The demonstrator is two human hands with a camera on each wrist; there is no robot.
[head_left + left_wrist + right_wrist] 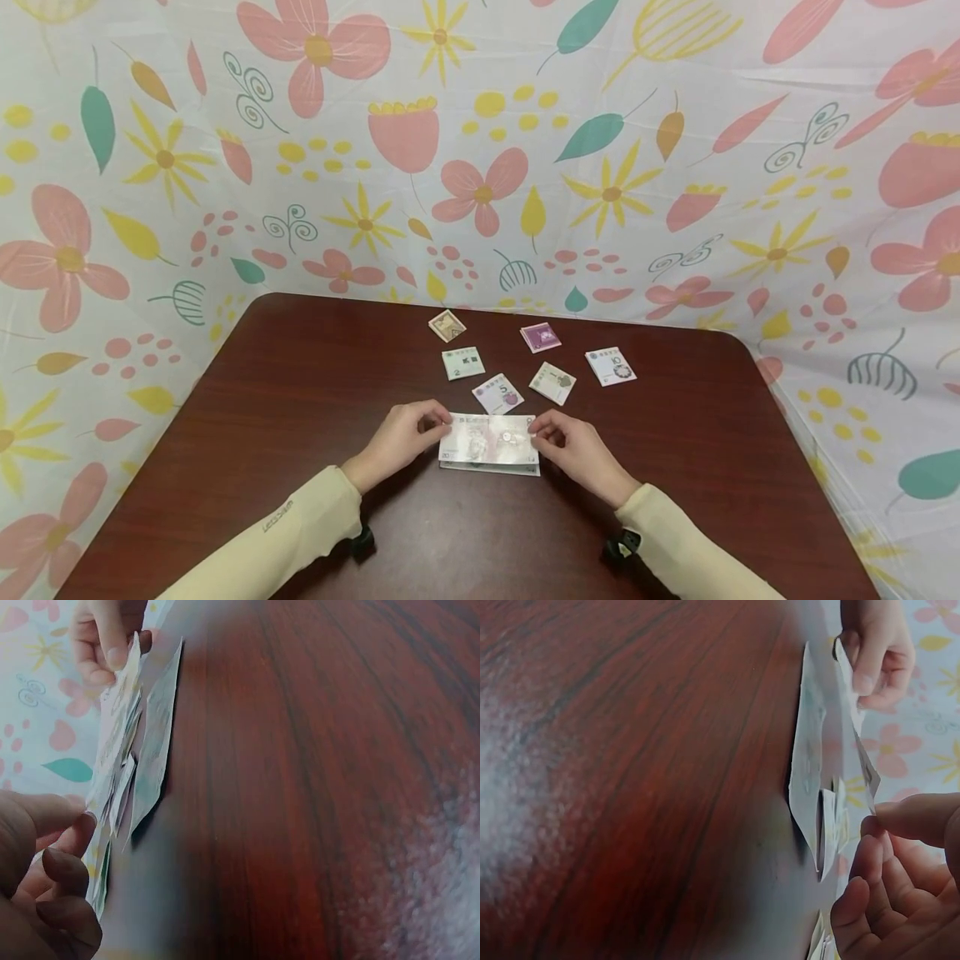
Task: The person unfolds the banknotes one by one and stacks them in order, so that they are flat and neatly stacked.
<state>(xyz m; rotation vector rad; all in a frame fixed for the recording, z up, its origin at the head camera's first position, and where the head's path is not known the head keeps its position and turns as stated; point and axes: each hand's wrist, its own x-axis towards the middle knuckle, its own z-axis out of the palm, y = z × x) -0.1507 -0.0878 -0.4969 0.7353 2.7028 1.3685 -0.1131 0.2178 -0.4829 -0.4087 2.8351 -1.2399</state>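
Both hands hold a pale banknote by its opposite ends, above the near middle of the table. My left hand pinches the left end between thumb and fingers; my right hand pinches the right end. A second banknote lies beneath it, with only its near edge showing from above. In the left wrist view a gap separates the held note from this lower banknote. The right wrist view shows the held note tilted, apart from the tabletop.
Beyond the hands lie several small folded banknotes: one marked 5, one marked 2, one marked 10, a greenish one, a purple one and a brown one. A floral cloth hangs behind the dark table.
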